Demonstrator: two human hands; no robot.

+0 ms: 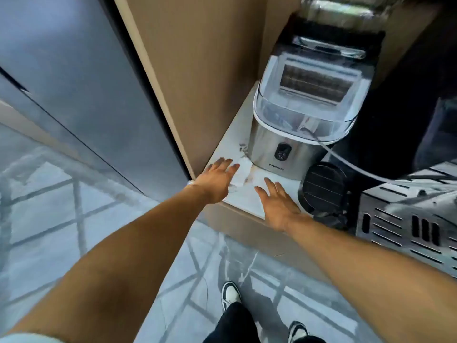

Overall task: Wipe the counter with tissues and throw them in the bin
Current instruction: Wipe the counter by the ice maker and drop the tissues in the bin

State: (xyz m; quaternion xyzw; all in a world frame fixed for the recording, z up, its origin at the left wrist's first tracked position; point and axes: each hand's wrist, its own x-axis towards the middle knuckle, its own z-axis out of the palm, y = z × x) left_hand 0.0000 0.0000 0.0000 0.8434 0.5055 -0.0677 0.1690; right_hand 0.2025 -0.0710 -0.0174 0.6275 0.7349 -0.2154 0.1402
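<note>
The stainless-steel countertop appliance with a clear domed lid (306, 115) carries the word "Hicon" low on its front face, below a dark oval button. It stands on the white tabletop (247, 196), set back from the front edge and close to the tan wooden side panel (197, 70) that bounds the tabletop's left edge. A white cable (351, 162) runs from under the lid off to the right. Just right of the appliance, at the front edge, sits a round black ribbed object (324, 186), and beyond it a perforated metal box (408, 219).

A crumpled white tissue (241, 173) lies flat on the tabletop near its front left corner, touching the foot of the appliance; brownish smears mark the surface around it. The left hand (217, 179) is spread flat, fingers extended, its fingertips on the tissue's left side. The right hand (278, 204) is also spread, palm down at the front edge, just right of the tissue and holding nothing.
</note>
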